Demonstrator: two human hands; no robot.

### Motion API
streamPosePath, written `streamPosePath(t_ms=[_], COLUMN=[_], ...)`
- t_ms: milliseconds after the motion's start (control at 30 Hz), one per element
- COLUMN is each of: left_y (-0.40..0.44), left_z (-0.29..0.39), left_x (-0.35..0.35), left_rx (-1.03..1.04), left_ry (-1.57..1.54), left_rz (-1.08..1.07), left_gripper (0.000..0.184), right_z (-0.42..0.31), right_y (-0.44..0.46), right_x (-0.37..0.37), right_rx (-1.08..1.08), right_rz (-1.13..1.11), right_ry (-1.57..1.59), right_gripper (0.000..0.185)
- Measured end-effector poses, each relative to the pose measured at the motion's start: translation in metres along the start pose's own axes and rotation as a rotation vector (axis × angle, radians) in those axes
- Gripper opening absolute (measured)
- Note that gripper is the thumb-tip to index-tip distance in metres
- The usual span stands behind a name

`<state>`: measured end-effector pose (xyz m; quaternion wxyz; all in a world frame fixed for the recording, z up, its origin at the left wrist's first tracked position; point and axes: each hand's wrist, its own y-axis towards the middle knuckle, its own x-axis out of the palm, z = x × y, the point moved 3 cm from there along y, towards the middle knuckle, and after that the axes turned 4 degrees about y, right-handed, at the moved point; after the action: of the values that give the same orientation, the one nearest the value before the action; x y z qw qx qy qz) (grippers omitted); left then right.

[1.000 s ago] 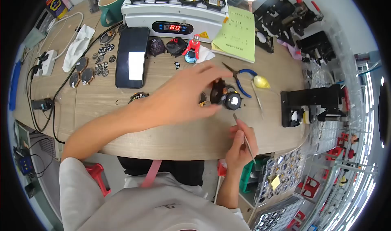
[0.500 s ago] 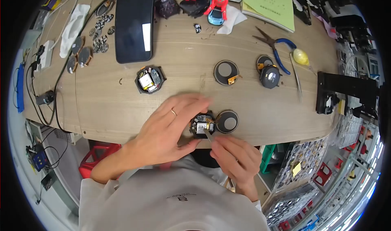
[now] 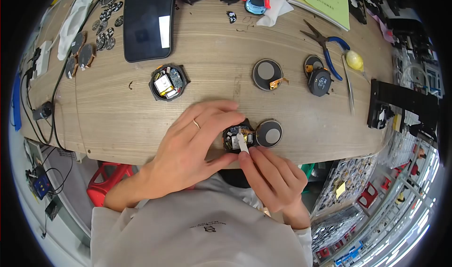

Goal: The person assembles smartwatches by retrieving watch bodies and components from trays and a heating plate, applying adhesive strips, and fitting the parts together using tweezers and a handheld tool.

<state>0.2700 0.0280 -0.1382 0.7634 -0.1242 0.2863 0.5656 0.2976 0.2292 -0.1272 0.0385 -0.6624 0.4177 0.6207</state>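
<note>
My left hand (image 3: pixel 188 142) curves round an opened smartwatch case (image 3: pixel 232 140) near the table's front edge, fingers at its far side and thumb at its near side. Circuit parts and a battery show inside the case. A round watch screen (image 3: pixel 270 133) lies face down against its right side, seemingly joined by a flex cable. Between thumb and fingers, my right hand (image 3: pixel 275 180) pinches a thin, flat, pale tool (image 3: pixel 243 143). Its tip is over the inside of the case; whether it touches the parts I cannot tell.
Farther back are another opened watch case (image 3: pixel 168 82), a loose screen (image 3: pixel 267 74) and a stacked watch pair (image 3: pixel 319 81). Blue-handled pliers (image 3: pixel 332 55), tweezers (image 3: pixel 349 88) and a black stand (image 3: pixel 379 104) are at right. A large phone (image 3: pixel 148 24) lies at back left.
The tool in my right hand has turned, so its flat pale face shows. My view has shifted slightly. My left hand keeps its place round the watch case.
</note>
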Motion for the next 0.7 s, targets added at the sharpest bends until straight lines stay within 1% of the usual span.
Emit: streamPosePath(t_ms=[167, 300, 367, 500, 567, 600, 667, 700], left_y=[0.0, -0.001, -0.001, -0.001, 0.0, -0.001, -0.001, -0.003], left_z=[0.001, -0.001, 0.001, 0.006, 0.006, 0.006, 0.006, 0.008], left_x=[0.0, 0.001, 0.002, 0.002, 0.001, 0.001, -0.003, -0.007], left_rx=[-0.002, -0.018, -0.006, 0.006, 0.015, 0.01, 0.008, 0.013], left_ry=[0.007, -0.02, -0.019, 0.027, 0.047, 0.037, 0.033, 0.042], left_rz=[0.017, 0.043, 0.053, 0.025, 0.028, 0.015, 0.016, 0.03], left_gripper=[0.069, 0.071, 0.072, 0.069, 0.068, 0.068, 0.069, 0.069], right_z=[0.0, 0.004, 0.005, 0.006, 0.011, 0.011, 0.02, 0.02], right_y=[-0.005, -0.009, -0.014, -0.019, -0.021, -0.023, -0.022, -0.015], right_x=[0.007, 0.012, 0.012, 0.012, 0.009, 0.007, 0.005, 0.002], right_rx=[-0.066, -0.066, -0.064, -0.074, 0.088, 0.079, 0.192, 0.156], right_rz=[0.037, 0.076, 0.13, 0.211, 0.249, 0.259, 0.347, 0.392], right_ry=[-0.052, -0.053, -0.034, 0.009, 0.139, 0.14, 0.172, 0.182], right_gripper=[0.022, 0.023, 0.024, 0.025, 0.028, 0.028, 0.029, 0.029])
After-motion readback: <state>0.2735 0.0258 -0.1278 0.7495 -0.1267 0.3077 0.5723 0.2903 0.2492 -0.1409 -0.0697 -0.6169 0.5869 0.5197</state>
